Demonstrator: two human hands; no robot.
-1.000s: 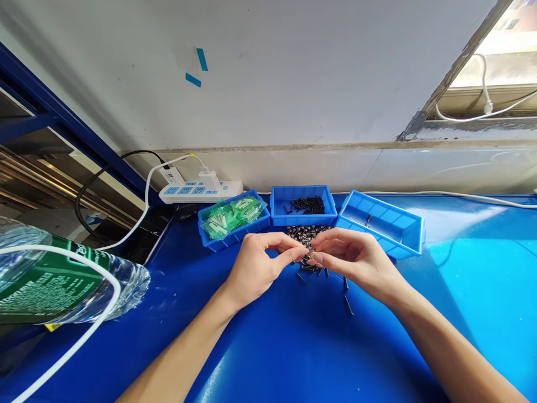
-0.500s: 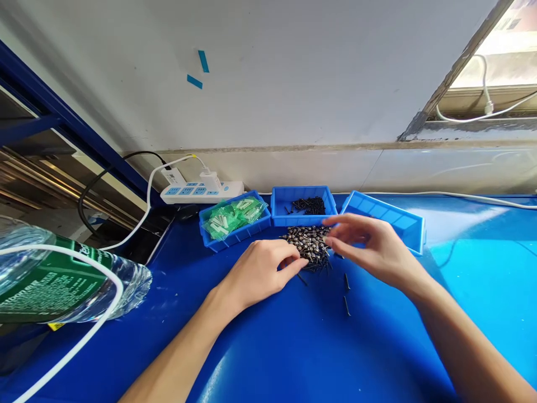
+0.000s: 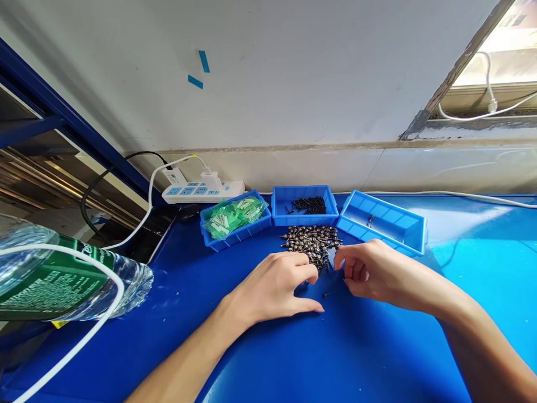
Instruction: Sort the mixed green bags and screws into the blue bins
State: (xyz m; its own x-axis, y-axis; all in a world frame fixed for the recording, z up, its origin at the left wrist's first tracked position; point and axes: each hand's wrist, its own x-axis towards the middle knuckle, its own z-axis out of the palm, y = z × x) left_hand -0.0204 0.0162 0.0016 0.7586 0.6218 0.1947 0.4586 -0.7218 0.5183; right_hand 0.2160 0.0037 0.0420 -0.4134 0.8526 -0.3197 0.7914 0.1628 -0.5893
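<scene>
A pile of small metal screws (image 3: 308, 240) lies on the blue table in front of the middle blue bin (image 3: 304, 218), which holds black screws (image 3: 312, 205). My left hand (image 3: 281, 288) is at the pile's near left edge, thumb and fingers apart, holding nothing visible. To the pile's right is my right hand (image 3: 369, 274), its fingers curled and a gap between index finger and thumb. A loose screw (image 3: 326, 294) rests between the hands. The right blue bin (image 3: 403, 235) contains a small screw-like piece (image 3: 371, 220).
The left blue bin (image 3: 239, 238) holds green-and-clear packets (image 3: 235, 216). Behind it sits a white power strip (image 3: 201, 193) with plugs and cables. A large bottle with a green label (image 3: 54, 280) and a white cable (image 3: 119, 291) occupy the left side.
My right hand has moved down and toward me, away from the right bin, and its fingers have curled. My left hand has shifted right and nearer, with thumb and index finger spread apart.
</scene>
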